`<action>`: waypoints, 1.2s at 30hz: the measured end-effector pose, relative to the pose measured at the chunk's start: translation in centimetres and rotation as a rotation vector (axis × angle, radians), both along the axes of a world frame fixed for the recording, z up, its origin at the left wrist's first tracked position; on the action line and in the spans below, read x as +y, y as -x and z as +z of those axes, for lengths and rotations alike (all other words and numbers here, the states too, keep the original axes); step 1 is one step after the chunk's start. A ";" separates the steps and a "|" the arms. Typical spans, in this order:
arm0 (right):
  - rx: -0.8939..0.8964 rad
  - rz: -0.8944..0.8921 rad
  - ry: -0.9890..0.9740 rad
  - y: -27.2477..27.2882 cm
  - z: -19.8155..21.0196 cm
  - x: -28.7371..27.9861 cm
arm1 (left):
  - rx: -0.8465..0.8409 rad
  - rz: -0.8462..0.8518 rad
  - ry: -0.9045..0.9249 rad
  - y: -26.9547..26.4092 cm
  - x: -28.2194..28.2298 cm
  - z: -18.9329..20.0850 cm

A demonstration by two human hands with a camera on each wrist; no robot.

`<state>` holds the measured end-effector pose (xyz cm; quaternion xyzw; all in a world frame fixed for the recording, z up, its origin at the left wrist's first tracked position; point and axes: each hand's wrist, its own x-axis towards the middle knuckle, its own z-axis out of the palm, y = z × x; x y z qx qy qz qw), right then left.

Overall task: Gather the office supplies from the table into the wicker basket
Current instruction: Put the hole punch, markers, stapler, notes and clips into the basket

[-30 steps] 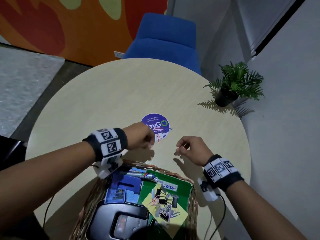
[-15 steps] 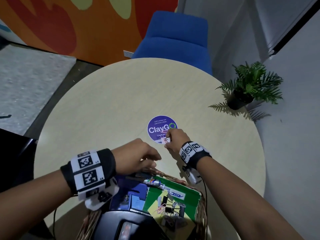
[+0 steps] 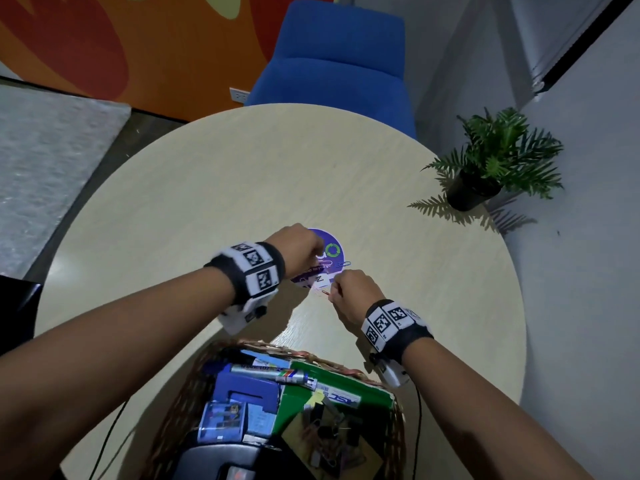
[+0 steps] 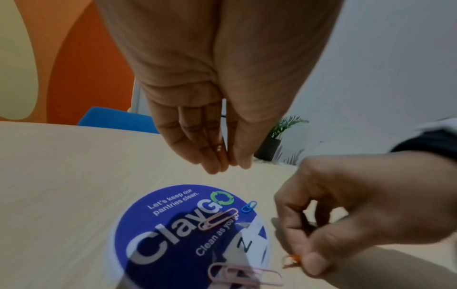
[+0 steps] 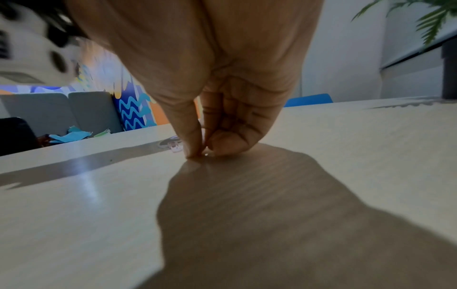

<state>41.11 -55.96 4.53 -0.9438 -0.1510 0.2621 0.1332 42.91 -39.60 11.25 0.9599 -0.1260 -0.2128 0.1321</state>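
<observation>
Several paper clips lie on and around a round purple sticker [image 3: 332,252] on the table: a pink clip [image 4: 217,219], a small blue clip [image 4: 248,206] and more pink clips [image 4: 243,275]. My left hand [image 3: 304,249] hovers over the sticker, its fingers [image 4: 210,152] straight and together, pointing down and holding nothing. At the sticker's near right edge, my right hand [image 3: 337,289] pinches an orange paper clip [image 4: 293,261] between thumb and forefinger against the tabletop [image 5: 201,152]. The wicker basket [image 3: 263,347] stands at the near table edge.
The basket holds a green box [image 3: 346,396], a marker [image 3: 273,374], a blue box [image 3: 246,393], binder clips and a black device. A potted plant [image 3: 485,178] stands at the table's right edge. A blue chair [image 3: 339,53] sits behind the round table [image 3: 207,188].
My left hand has left the basket and moved forward over the sticker. My right hand has drawn back a little to the sticker's near edge and pinches an orange clip.
</observation>
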 end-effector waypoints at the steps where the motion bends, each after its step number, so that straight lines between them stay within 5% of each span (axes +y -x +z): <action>1: -0.006 0.011 -0.007 0.4 0.2 -0.6 | -0.011 0.004 0.004 -0.9 -0.7 -0.6; 6: 0.073 -0.051 -0.126 2.7 2.9 -4.0 | 0.052 0.018 0.030 -4.0 -3.9 -3.6; 11: 0.158 -0.176 -0.461 6.3 8.8 -6.8 | 0.122 -0.012 -0.052 -4.9 -5.7 -5.1; 16: 0.308 0.070 -0.468 10.5 11.9 -7.6 | 0.172 -0.123 -0.158 -5.1 -6.1 -5.8; 20: 0.224 0.051 -0.509 10.8 11.3 -7.7 | 0.139 -0.153 -0.205 -4.4 -5.4 -5.0; 25: 0.095 -0.235 -0.555 7.0 9.6 -6.8 | 0.051 -0.023 0.035 -0.5 -3.7 1.3; 29: -0.003 -0.181 -0.373 1.8 5.2 -4.5 | 0.030 -0.094 0.170 6.1 -1.4 5.5; 36: -0.046 0.051 -0.143 -3.1 0.3 1.6 | 0.111 -0.269 0.196 16.0 -1.3 6.8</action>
